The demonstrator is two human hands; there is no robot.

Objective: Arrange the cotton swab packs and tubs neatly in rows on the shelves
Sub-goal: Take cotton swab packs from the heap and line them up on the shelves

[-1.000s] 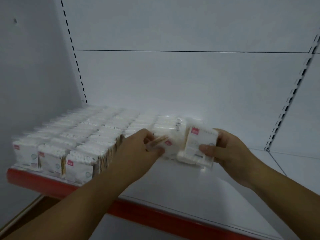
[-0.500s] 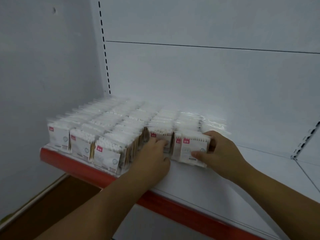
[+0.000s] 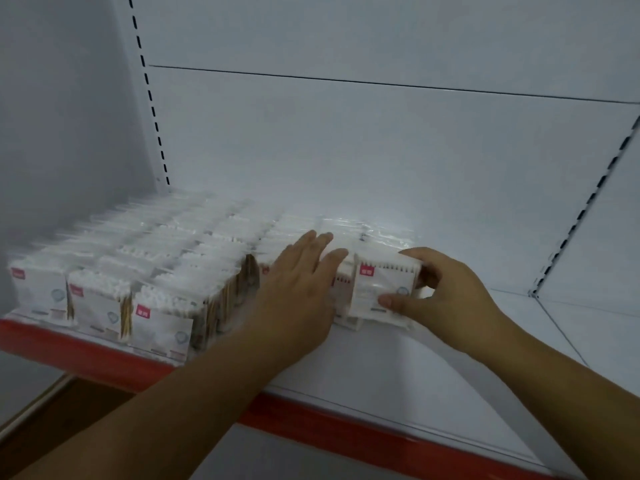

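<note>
Since half a second ago, your left hand has flattened; its straight fingers now press on the tops of the cotton swab packs, apparently to level the rows behind the red shelf edge. Your right hand pinches the front pack, thumb on its face, steadying it upright farther back from that edge.

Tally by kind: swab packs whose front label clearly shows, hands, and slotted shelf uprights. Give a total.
Swab packs, front label clearly showing: 4
Hands, left hand and right hand: 2
Slotted uprights: 2
Total: 8
</note>
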